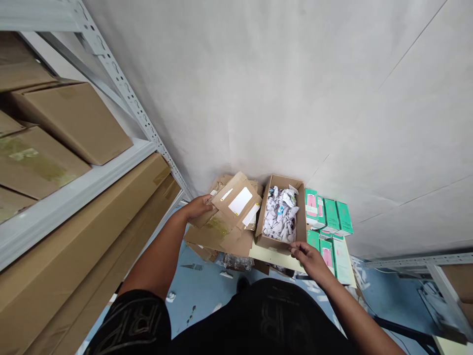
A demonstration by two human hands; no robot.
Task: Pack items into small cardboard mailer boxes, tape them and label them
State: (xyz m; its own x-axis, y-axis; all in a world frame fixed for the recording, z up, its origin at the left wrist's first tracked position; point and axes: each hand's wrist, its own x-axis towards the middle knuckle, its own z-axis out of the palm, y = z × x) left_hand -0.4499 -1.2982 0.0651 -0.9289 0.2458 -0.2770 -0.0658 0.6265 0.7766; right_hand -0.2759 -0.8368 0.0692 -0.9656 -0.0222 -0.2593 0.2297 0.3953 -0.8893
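Note:
My left hand (197, 207) grips the left edge of a flattened cardboard piece (236, 204) with white labels, lying on a pile of flattened cardboard (218, 234). My right hand (308, 256) rests at the near right corner of an open cardboard box (301, 222) filled with crumpled white paper (281, 214). Both sit on a small pale table (273, 257) against the wall.
Green and pink small boxes (328, 217) are stacked right of the open box. Metal shelving (84, 182) with large cardboard cartons (74, 123) stands at my left. A white wall (295, 88) is ahead. Scraps litter the blue floor (199, 281).

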